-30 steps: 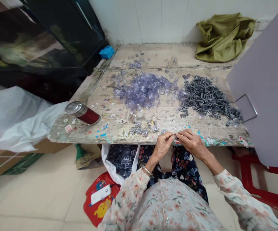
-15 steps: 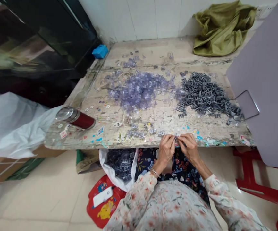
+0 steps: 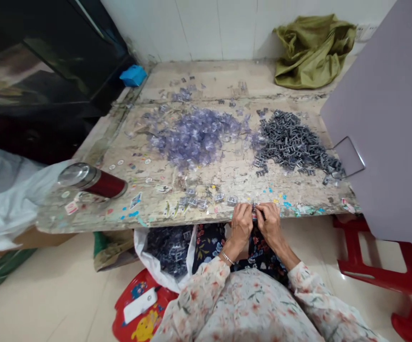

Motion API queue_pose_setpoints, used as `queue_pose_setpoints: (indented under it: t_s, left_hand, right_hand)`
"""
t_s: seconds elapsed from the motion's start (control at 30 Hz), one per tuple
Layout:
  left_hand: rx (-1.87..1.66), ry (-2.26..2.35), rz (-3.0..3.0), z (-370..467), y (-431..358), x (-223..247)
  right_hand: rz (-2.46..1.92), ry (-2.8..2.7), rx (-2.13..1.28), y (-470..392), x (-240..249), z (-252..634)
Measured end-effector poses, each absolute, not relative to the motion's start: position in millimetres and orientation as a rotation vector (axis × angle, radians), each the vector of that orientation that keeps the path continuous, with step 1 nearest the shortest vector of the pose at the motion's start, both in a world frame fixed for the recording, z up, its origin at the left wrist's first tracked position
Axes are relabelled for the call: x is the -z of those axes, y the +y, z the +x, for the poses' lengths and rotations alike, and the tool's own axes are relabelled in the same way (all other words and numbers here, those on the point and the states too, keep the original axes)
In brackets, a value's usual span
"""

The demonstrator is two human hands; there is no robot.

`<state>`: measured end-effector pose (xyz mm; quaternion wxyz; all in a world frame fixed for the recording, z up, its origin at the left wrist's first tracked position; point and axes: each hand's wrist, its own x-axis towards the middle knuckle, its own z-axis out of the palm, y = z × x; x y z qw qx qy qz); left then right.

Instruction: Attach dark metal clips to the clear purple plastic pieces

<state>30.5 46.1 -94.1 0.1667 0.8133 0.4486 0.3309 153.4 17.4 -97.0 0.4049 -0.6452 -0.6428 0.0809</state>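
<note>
Left hand (image 3: 241, 222) and right hand (image 3: 269, 222) are pinching a small dark part (image 3: 253, 207) between them; clear pieces (image 3: 198, 135) are lying toward eleven o'clock, grey parts (image 3: 291, 142) toward one o'clock.

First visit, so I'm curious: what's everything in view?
Table: one, worn beige, centre
Clear pieces: many, purplish, middle
Slotted pieces: many, grey, table right
Flask: one, red and silver, left
Box: one, blue, far left
Cloth: one, olive, far right
Panel: one, pale lilac, right
Stool: at least one, red, right
Open sack: one, white, below table
Device: one, white, lower left
Sheeting: uncounted, white, left
Cabinet: one, black, upper left
Small piece: one, colour unclear, front edge
Left hand: one, floral sleeve, front edge
Right hand: one, floral sleeve, beside left
</note>
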Motion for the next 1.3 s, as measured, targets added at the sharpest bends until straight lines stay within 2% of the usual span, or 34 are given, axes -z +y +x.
queue_pose_setpoints:
  t_s: [0.13,0.33,0.47,0.6,0.7,0.77,0.83,0.9,1.0,1.07,1.13,1.2,1.3]
  left_hand:
    - [-0.899,1.3,2.209,28.7,49.2,79.4]
    - [-0.779,1.692,2.014,7.9,72.5,64.3]
    - [-0.712,1.84,1.966,-5.2,87.0,59.1]
    - [-0.692,1.897,1.976,-9.7,90.9,54.4]
    - [-0.768,1.952,1.932,-10.2,90.4,50.1]
    - [-0.943,1.915,1.845,-7.2,88.0,46.2]
    - [-1.108,1.742,1.709,0.6,83.0,42.1]
    - [-1.127,1.471,1.487,11.8,75.6,38.8]
    - [-1.022,1.109,1.065,25.0,63.8,37.6]
    - [-1.037,1.023,0.891,25.9,58.7,39.5]
    - [-1.069,1.02,0.814,21.6,56.2,42.4]
    - [-1.078,1.053,0.758,16.4,55.1,45.1]
    - [-1.091,1.119,0.644,14.0,53.3,46.3]
  right_hand:
    - [-1.517,-1.72,-0.377,30.7,81.3,179.2]
    - [-1.836,-1.761,0.136,79.8,75.6,264.3]
    - [-1.978,-1.86,0.188,106.8,80.9,294.4]
    - [-1.935,-1.785,0.114,114.5,79.5,297.2]
    - [-1.821,-1.526,-0.116,107.9,73.7,285.8]
    - [-1.695,-1.229,-0.432,97.8,68.9,267.8]
    - [-1.502,-0.924,-0.86,83.8,64.1,240.6]
    - [-1.307,-0.72,-1.18,68.0,59.4,207.9]
    - [-1.143,-0.655,-1.504,47.3,54.1,165.3]
    - [-1.182,-0.737,-1.549,39.9,51.8,151.9]
    - [-1.315,-0.955,-1.479,41.1,49.7,153.1]
    - [-1.508,-1.267,-1.254,53.5,46.8,164.4]
    - [-1.884,-1.548,-0.597,90.2,41.5,183.0]
